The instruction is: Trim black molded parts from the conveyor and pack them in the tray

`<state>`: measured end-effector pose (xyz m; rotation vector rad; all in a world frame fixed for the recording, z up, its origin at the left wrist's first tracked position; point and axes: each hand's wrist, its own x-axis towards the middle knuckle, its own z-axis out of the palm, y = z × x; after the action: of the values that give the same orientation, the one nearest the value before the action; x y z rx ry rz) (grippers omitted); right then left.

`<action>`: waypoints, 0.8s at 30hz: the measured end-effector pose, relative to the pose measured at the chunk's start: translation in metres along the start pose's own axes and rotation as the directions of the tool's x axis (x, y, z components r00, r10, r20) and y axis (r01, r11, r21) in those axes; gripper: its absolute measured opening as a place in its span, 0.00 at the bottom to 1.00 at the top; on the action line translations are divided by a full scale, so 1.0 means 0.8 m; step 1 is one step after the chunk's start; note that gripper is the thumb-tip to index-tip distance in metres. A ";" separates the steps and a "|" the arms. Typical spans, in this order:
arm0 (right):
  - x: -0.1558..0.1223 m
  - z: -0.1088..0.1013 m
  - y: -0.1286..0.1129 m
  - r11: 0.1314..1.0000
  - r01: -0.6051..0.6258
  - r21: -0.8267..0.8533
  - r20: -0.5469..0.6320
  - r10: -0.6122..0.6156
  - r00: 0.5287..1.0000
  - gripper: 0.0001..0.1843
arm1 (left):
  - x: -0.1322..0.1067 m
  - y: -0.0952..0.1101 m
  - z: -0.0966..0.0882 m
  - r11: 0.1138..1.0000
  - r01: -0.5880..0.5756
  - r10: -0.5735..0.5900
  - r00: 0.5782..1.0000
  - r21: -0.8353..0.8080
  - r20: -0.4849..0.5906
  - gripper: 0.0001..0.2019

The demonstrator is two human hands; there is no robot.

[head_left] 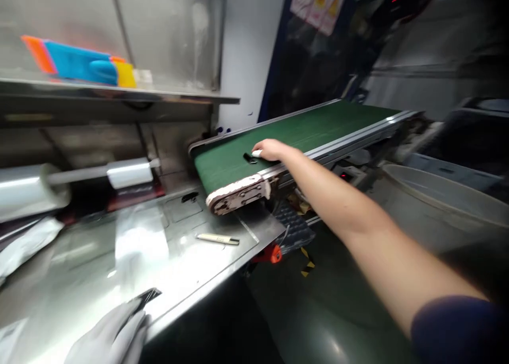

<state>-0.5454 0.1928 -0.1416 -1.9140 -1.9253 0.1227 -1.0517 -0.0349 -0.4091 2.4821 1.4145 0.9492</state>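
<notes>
My right arm stretches over the green conveyor belt (pixel 318 125). At its near end my right hand (pixel 270 149) is closed, its bent fingers at a small black part (pixel 249 158); a white cover shows on one fingertip. How much of the part lies under the fingers is hidden. Low in the view, my left hand (pixel 113 329) wears a pale grey glove and is closed on a thin, dark, shiny flat piece (pixel 150 295) above the metal table (pixel 186 279). A beige cutter-like pen tool (pixel 217 239) rests on the table beyond it.
Clear film rolls (pixel 130 173) stand at the left beneath a metal shelf (pixel 178 96) bearing a blue and orange object (pixel 79 61). A clear plastic sheet (pixel 141 236) lies on the table. Right of the conveyor stands a large round tub (pixel 437 194). An orange-handled tool (pixel 274 253) sits by the table edge.
</notes>
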 end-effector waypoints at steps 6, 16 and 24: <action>0.011 -0.009 0.009 0.986 -0.056 0.154 0.015 0.055 0.998 0.25 | -0.083 0.108 -0.026 0.964 0.213 -0.234 0.963 -0.159 -0.130 0.22; -0.304 0.177 -0.219 0.479 -0.240 0.844 0.462 -0.426 0.777 0.14 | -0.090 0.191 -0.028 -0.060 0.484 -0.777 0.527 -0.873 0.345 0.20; -0.397 0.268 -0.251 0.246 -0.686 0.684 0.694 -0.507 0.511 0.08 | -0.095 0.202 -0.039 -0.203 0.399 -0.709 0.569 -0.894 0.415 0.19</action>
<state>-0.8208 -0.0767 -0.3392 -0.9090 -1.2663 2.2315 -0.9795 -0.1913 -0.3536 0.5000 1.0638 1.2820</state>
